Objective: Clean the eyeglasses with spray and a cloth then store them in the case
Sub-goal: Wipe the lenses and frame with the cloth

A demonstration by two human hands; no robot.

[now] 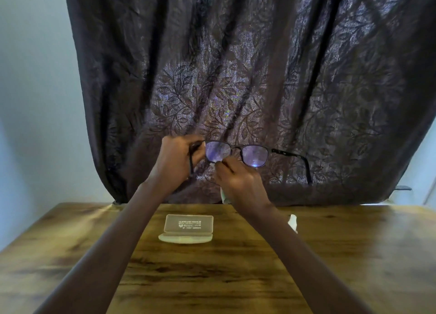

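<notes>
Fingers of the left hand (175, 158) curl round the left hinge of the eyeglasses (256, 154), held raised above the desk (212, 278). Fingers of the right hand (238, 184) pinch a white cloth (223, 195) against the lower edge of the left lens. The open case (188, 228) lies on the desk below.

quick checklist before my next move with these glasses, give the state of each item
1. Left hand grips the eyeglasses at the frame's end: ok.
2. Right hand pinches the cloth against the lens nearest the left hand: ok.
3. Lenses wiped clean: cannot tell, as glare and the curtain pattern show through.
4. Temples folded for storing: not ok, both are unfolded.
5. Case open on the table: ok.
6. Spray bottle capped: cannot tell, it is partly hidden behind the right forearm.
</notes>
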